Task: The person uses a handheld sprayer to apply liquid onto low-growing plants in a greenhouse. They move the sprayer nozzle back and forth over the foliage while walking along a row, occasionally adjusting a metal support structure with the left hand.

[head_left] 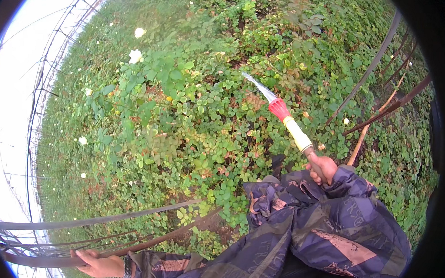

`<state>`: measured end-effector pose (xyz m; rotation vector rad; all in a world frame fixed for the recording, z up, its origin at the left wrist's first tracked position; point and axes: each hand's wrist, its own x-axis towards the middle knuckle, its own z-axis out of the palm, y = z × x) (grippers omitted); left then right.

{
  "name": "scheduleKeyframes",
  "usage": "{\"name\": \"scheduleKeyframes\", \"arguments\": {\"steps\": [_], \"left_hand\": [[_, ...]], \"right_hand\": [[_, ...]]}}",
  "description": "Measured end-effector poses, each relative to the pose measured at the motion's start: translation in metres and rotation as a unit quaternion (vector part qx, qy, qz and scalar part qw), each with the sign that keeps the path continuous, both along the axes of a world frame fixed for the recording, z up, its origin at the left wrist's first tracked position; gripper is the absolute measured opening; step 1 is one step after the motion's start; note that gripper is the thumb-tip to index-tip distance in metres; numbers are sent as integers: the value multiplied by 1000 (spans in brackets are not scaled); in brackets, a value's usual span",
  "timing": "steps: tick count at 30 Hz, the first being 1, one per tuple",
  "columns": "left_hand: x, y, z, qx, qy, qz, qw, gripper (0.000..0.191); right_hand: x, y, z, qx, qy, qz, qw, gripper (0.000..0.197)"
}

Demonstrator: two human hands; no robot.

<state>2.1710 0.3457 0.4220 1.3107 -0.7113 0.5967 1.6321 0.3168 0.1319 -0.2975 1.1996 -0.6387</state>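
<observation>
My right hand (325, 168) grips the brown end of a hose (309, 151) in front of my body. A pale yellow tube (297, 134) and a red nozzle (279, 109) are fitted on its end, tilted up and to the left. A short stream of water (259, 86) leaves the nozzle over low rose plants (221, 101). Far to the left, my left hand (103, 266) is closed around a rusty brown metal pole (41, 261). The pole partly hides behind my fingers, and a dark bracelet (128, 267) circles that wrist.
Another grey pole (110, 217) runs above the held one. At right, dark slanting poles (368, 73) and a thin wooden stick (363, 133) rise from the plants. White roses (135, 56) stand at left, before the greenhouse frame (37, 87) and pale sheeting (11, 122).
</observation>
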Motion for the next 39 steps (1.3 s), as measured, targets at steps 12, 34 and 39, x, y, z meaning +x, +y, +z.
{"name": "scheduleKeyframes", "arguments": {"steps": [12,34,39], "left_hand": [[-6,-2,2,12,-3,9,1000,29],[7,-2,-3,-1,3,-12,1000,28],[-2,-6,-1,-1,4,5,1000,27]], "right_hand": [[0,2,-4,-4,0,14,1000,52],[-6,7,-3,14,6,7,1000,53],[-8,8,-1,31,13,-5,999,50]]}}
